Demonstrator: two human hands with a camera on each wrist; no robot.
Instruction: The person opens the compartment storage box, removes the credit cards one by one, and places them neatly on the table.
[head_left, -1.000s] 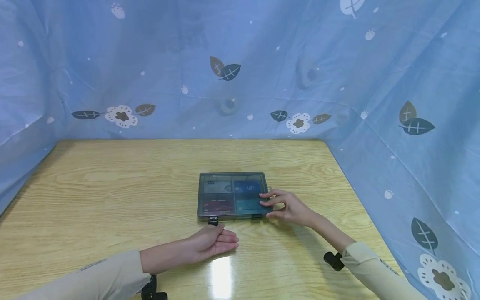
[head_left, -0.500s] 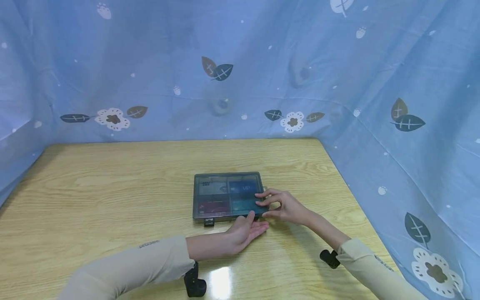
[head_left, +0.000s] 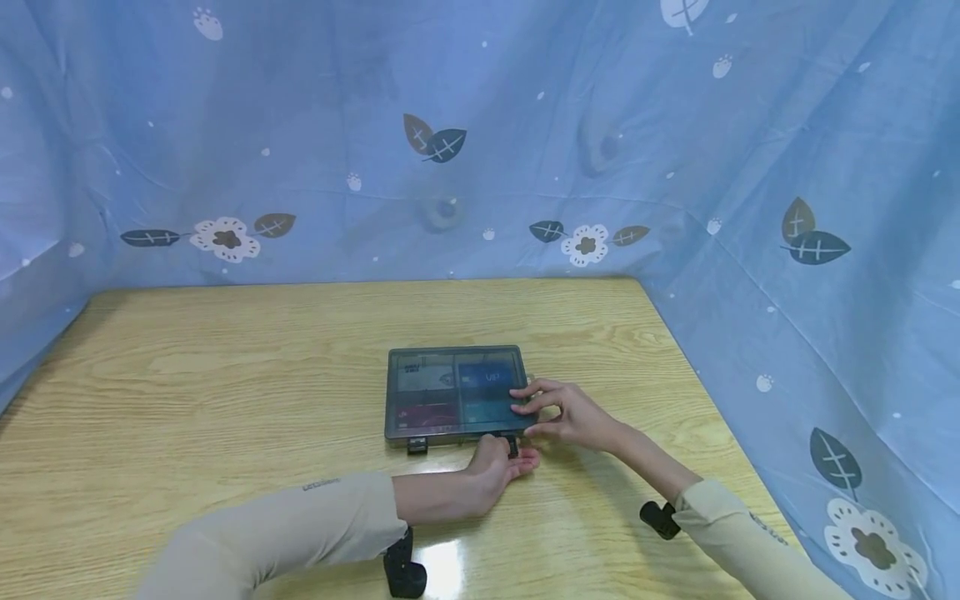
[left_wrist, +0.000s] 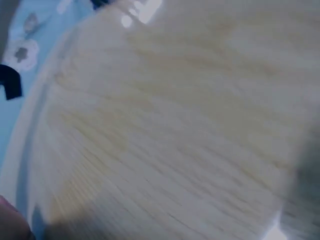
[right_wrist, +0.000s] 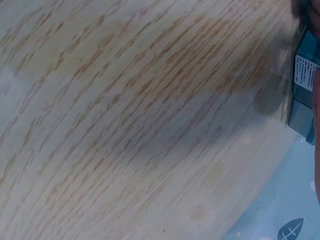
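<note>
Two pale beige cloth sleeves face me: the long left sleeve point(head_left: 300, 521), softly creased, and the right sleeve point(head_left: 738, 533), ending in a rumpled cuff point(head_left: 697, 500). Both carry small dark lettering point(head_left: 321, 484), unreadable to me. A black, L-shaped left wrist camera point(head_left: 406, 575) matches a stubby black right one point(head_left: 658, 520).

You are pictured in a draped-off space resembling a makeshift recording set, where a wood-grain table point(head_left: 262, 350) is enclosed at the back and both sides by blue fabric point(head_left: 315, 100) printed with leaves point(head_left: 447, 145), pale flowers point(head_left: 586, 245) and white paw-like marks point(head_left: 722, 67). You wear black wrist cameras point(head_left: 403, 573); whether home, lab or office lies beyond the fabric, the views cannot tell
</note>
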